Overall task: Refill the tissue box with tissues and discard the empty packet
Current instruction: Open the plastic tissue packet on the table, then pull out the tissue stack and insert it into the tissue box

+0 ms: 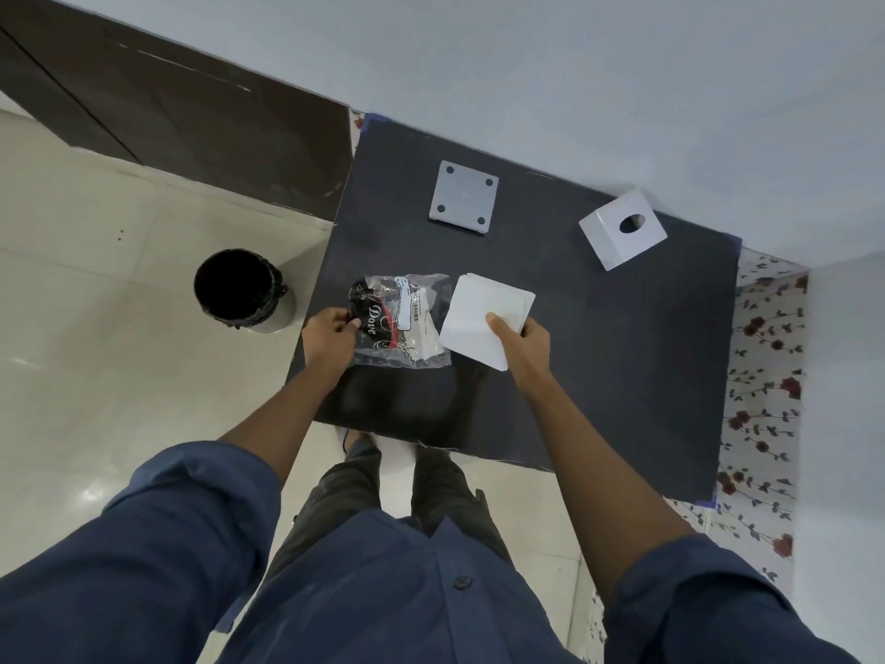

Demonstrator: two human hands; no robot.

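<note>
Right hand (519,345) pinches the tissue stack (483,318); left hand (330,335) grips the packet (407,318).

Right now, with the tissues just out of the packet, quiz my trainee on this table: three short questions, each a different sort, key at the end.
1. True or false: the right hand holds the stack of tissues.
2. What does the left hand pinch?
A. tissue box cover
B. plastic tissue packet
C. bin
3. Fill in: the grey base plate has ___ holes at its corners.

Key: 1 true; 2 B, the plastic tissue packet; 3 four.
</note>
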